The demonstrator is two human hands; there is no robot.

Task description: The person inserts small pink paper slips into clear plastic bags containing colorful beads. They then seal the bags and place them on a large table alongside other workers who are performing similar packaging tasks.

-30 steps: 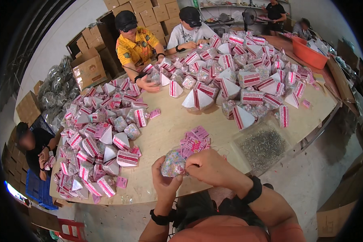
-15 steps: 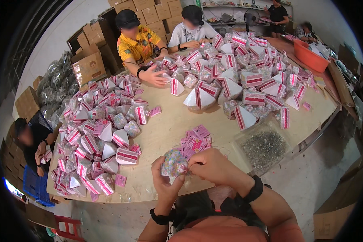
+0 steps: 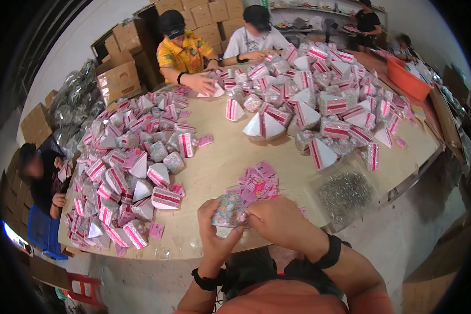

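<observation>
My left hand (image 3: pixel 219 236) grips a toy cake slice (image 3: pixel 228 210) with pastel sprinkles over its top and a pale edge below, its thumb along the lower side. At the toy's right end, my right hand (image 3: pixel 275 219) is closed with its fingers pinched beside a small pink knob; what they hold is hidden. Just beyond lies a loose heap of pink printed cards (image 3: pixel 257 183). A clear tray of small metal pins (image 3: pixel 346 193) stands to the right of my right hand.
Wrapped cake slices pile up at the left (image 3: pixel 125 183) and far right (image 3: pixel 324 99). Co-workers sit across the table (image 3: pixel 206 157), one in a yellow shirt (image 3: pixel 186 55), and at the left by a blue crate (image 3: pixel 43 233). An orange basin (image 3: pixel 407 78) stands at the far right.
The toy in my left hand has tipped, showing more of its flat sprinkled face. My right hand stays pinched at its end. Across the table, the yellow-shirted person's hand has shifted back with a slice.
</observation>
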